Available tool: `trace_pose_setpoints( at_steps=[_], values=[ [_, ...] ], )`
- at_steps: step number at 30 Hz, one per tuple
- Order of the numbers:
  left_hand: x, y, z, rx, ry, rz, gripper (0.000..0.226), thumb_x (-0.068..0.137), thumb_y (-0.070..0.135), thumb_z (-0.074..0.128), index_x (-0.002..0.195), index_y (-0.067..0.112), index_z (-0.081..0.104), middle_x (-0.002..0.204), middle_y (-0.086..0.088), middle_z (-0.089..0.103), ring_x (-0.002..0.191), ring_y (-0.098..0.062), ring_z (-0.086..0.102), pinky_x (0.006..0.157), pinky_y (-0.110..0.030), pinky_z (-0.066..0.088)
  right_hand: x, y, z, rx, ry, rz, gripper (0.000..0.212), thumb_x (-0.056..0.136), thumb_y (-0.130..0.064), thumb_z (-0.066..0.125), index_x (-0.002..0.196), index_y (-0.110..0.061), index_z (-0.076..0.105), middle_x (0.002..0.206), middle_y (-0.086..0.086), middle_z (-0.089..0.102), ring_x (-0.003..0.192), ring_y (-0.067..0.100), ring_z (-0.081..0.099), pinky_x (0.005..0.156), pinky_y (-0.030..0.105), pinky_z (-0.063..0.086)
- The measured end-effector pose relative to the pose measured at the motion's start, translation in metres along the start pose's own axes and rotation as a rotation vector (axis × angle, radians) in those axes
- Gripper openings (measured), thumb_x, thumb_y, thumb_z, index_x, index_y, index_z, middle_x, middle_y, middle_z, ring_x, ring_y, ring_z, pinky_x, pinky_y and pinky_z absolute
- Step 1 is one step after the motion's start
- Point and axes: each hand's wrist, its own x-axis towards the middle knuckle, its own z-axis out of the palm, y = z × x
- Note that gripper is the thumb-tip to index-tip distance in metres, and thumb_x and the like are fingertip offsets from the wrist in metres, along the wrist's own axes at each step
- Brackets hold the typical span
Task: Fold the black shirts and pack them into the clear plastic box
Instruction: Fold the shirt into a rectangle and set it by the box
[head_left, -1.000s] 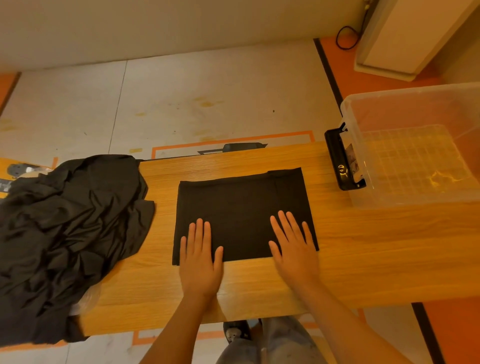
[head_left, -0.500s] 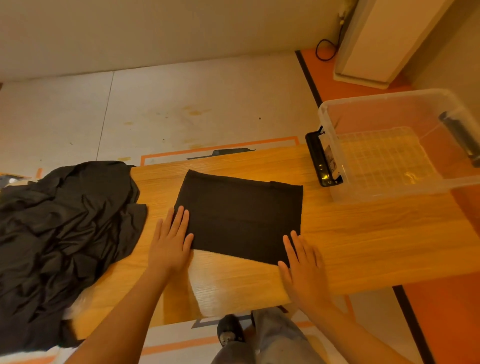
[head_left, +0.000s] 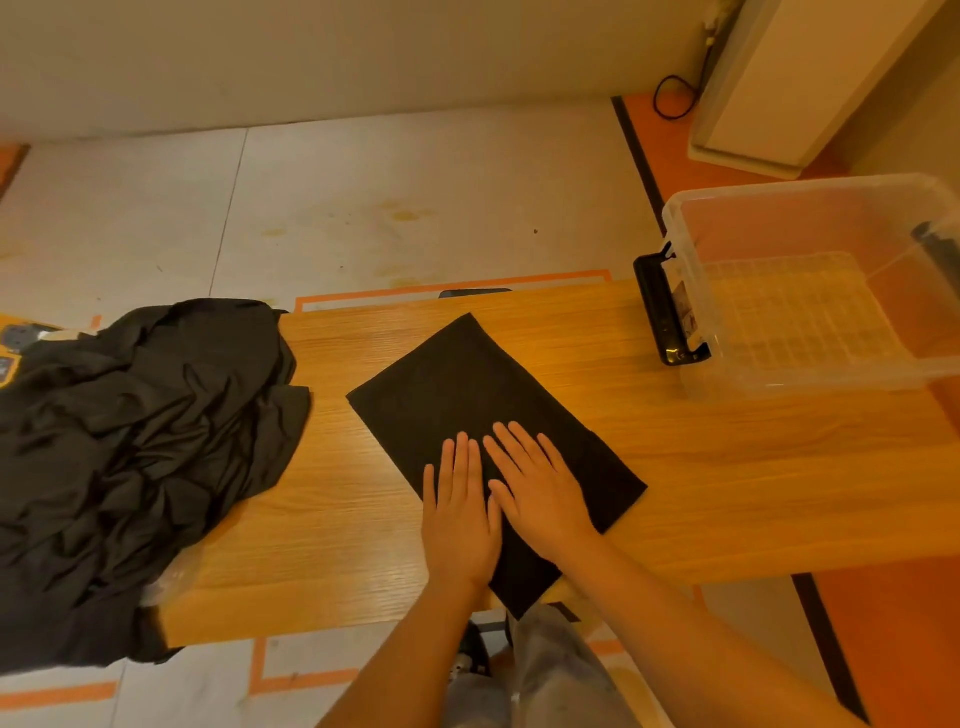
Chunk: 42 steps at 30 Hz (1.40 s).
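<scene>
A folded black shirt (head_left: 467, 395) lies as a turned rectangle on the wooden table (head_left: 727, 483), its near corner hanging over the front edge. My left hand (head_left: 460, 514) and my right hand (head_left: 540, 483) lie flat side by side on its near half, fingers straight. A heap of unfolded black shirts (head_left: 130, 457) covers the table's left end and spills over its edge. The clear plastic box (head_left: 810, 374) stands at the right end of the table with nothing in it, a black clip handle (head_left: 662, 312) on its left side.
Bare table runs between the folded shirt and the box. Crumpled clear plastic (head_left: 174, 577) peeks from under the heap. A white cabinet (head_left: 789, 83) and a black cable (head_left: 675, 96) are at the back right on the floor.
The folded shirt has been turned clockwise from square to diagonal and drawn toward the front edge. Both hands moved from its near corners to the middle, now side by side.
</scene>
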Motion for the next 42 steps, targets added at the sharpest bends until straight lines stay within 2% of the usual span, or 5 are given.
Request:
trace_pose_setpoints(
  at_steps=[6, 18, 27, 32, 42],
  values=[
    [0.006, -0.025, 0.0, 0.135, -0.049, 0.126, 0.058, 0.101, 0.042, 0.023, 0.152, 0.016, 0.023, 0.159, -0.003, 0.02, 0.148, -0.017, 0.009, 0.118, -0.038, 0.006, -0.027, 0.03, 0.012, -0.022, -0.039, 0.117, 0.058, 0.096, -0.046, 0.022, 0.149, -0.023, 0.023, 0.155, 0.004, 0.031, 0.145, 0.019, 0.022, 0.116, 0.04, 0.013],
    [0.019, -0.05, -0.031, 0.18, -0.178, 0.39, 0.074, 0.096, 0.062, -0.003, 0.154, 0.018, 0.008, 0.162, -0.001, 0.006, 0.149, -0.017, 0.0, 0.119, -0.036, -0.001, -0.089, -0.002, 0.006, 0.073, -0.048, 0.288, 0.076, 0.089, -0.062, 0.025, 0.148, -0.015, 0.033, 0.155, 0.007, 0.03, 0.143, 0.023, 0.028, 0.115, 0.036, 0.028],
    [-0.08, -0.054, -0.018, 0.083, -0.241, 0.609, 0.094, 0.086, 0.068, 0.052, 0.155, 0.016, 0.015, 0.163, -0.001, 0.01, 0.15, -0.018, 0.004, 0.121, -0.037, 0.002, -0.101, -0.014, 0.017, -0.004, -0.136, -0.044, 0.111, 0.062, -0.082, 0.058, 0.147, -0.015, 0.035, 0.154, 0.009, 0.033, 0.144, 0.025, 0.022, 0.111, 0.043, 0.017],
    [-0.08, -0.069, -0.018, 0.236, -0.248, 0.613, 0.11, 0.059, 0.005, 0.084, 0.152, 0.021, 0.028, 0.158, -0.004, 0.027, 0.147, -0.023, 0.02, 0.118, -0.04, 0.01, -0.107, -0.003, 0.023, -0.07, -0.125, -0.132, 0.121, 0.043, -0.042, 0.094, 0.144, -0.018, 0.033, 0.149, 0.01, 0.042, 0.14, 0.029, 0.033, 0.115, 0.047, 0.028],
    [-0.078, -0.081, -0.034, 0.124, -0.294, 0.665, 0.059, 0.092, 0.026, 0.048, 0.149, 0.031, 0.032, 0.157, 0.005, 0.029, 0.146, -0.013, 0.019, 0.117, -0.042, 0.021, -0.12, 0.009, 0.013, -0.09, -0.103, -0.235, 0.106, 0.052, -0.016, 0.091, 0.143, -0.019, 0.038, 0.147, 0.007, 0.044, 0.137, 0.026, 0.039, 0.116, 0.041, 0.015]
  ],
)
